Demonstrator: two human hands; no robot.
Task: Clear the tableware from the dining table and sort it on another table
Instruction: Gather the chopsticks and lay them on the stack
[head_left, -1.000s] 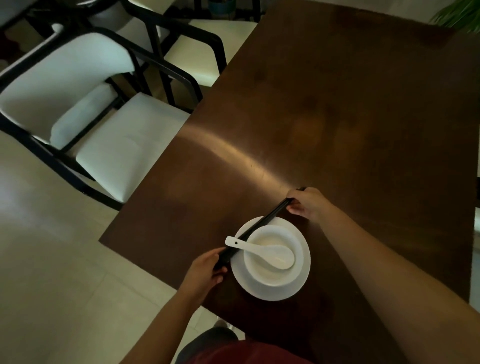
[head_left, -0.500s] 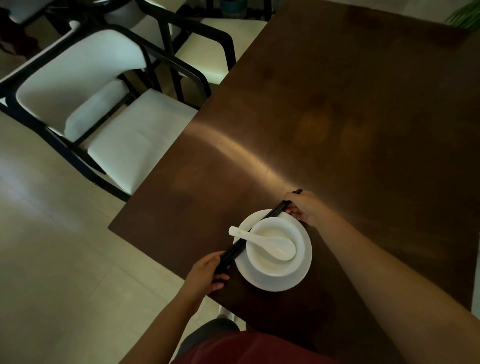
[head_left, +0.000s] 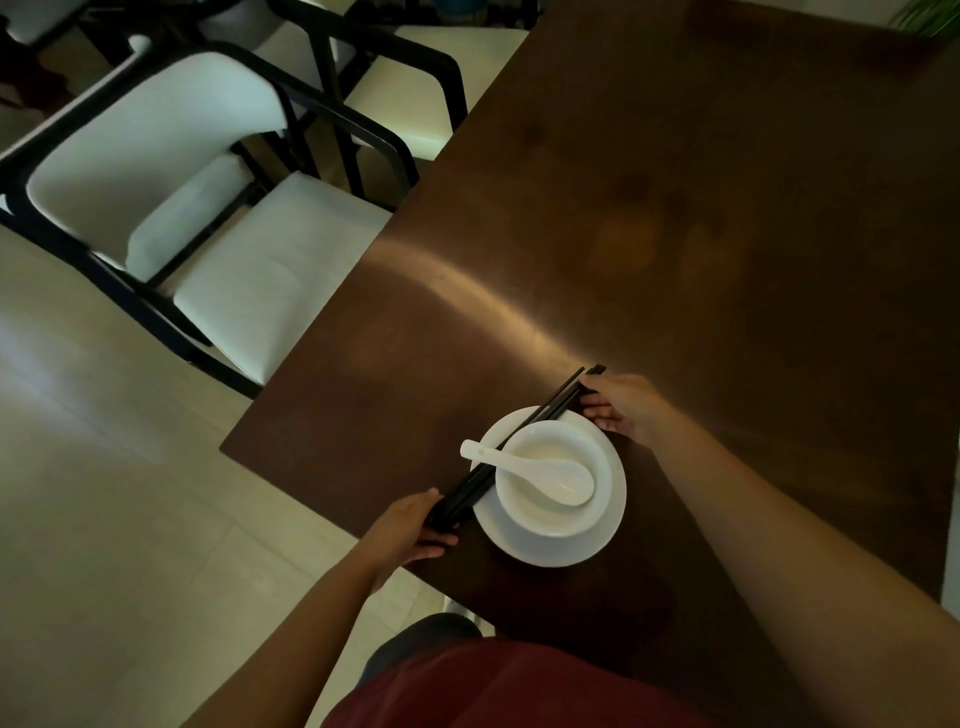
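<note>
A dark brown wooden table (head_left: 675, 208) with a dull sheen fills most of the view, standing on a pale tiled floor (head_left: 104, 493); two black-framed chairs (head_left: 249, 270) with white cushions sit along its edge, out beyond the left hand's fingers. Near the table's close corner, between the two hands, a white plate (head_left: 550, 551) carries a white bowl (head_left: 545, 519), and a white ceramic spoon (head_left: 535, 470) lies across the bowl, its handle pointing toward the left hand. A pair of black chopsticks (head_left: 519, 447) spans the plate's rim beside the bowl. The left hand (head_left: 410, 530) has its fingers curled round the near end of the chopsticks at the plate's edge; the right hand (head_left: 618, 405) pinches the far end with curled fingers, just past the plate. Compared with half a second ago, both hands keep the same grips and the stack has not moved on the table; only the camera view has shifted slightly.
</note>
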